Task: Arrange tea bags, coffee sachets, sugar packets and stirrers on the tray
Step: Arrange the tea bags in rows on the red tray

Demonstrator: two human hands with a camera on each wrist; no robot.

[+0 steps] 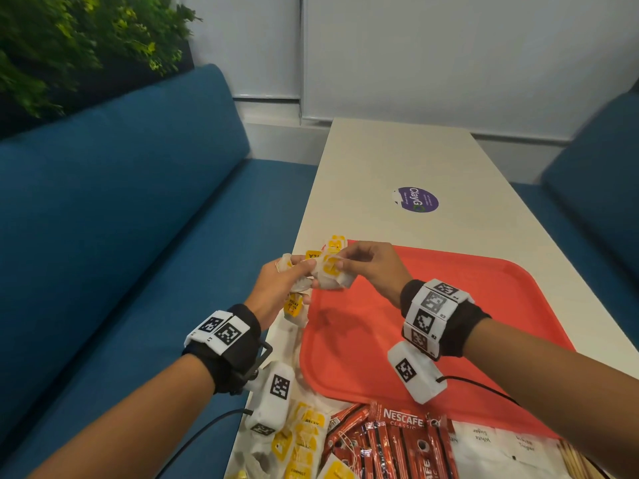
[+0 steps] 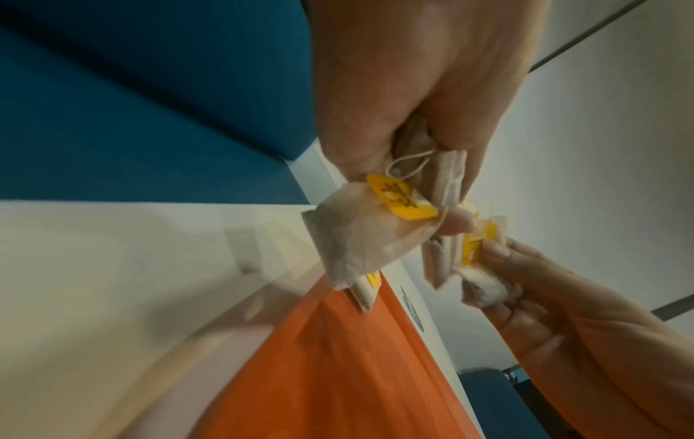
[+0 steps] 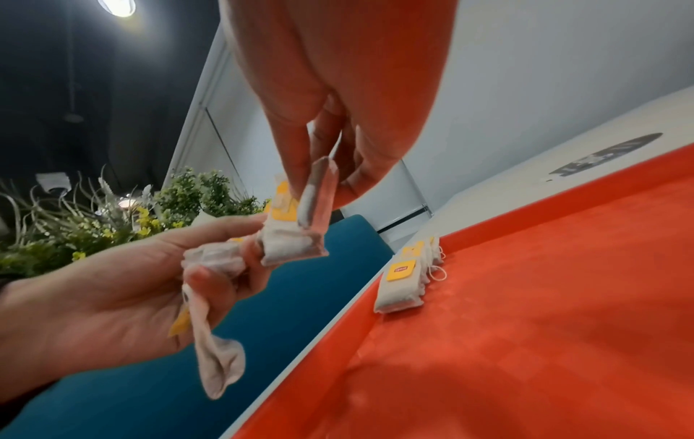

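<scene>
our left hand [image 1: 276,281] clutches a bunch of white paper tea bags with yellow tags [image 3: 219,261] as stock, mid-frame; our right hand [image 1: 371,267] pinches one [image 3: 300,225] free to join the row [image 3: 403,285] along the red plastic tray [image 1: 449,326] edge.

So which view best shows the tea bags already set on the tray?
Right wrist: the row of tea bags stands along the tray edge, tags readable. Head view shows only yellow tags behind the hands. The left wrist view shows just a corner of one bag by the tray.
</scene>
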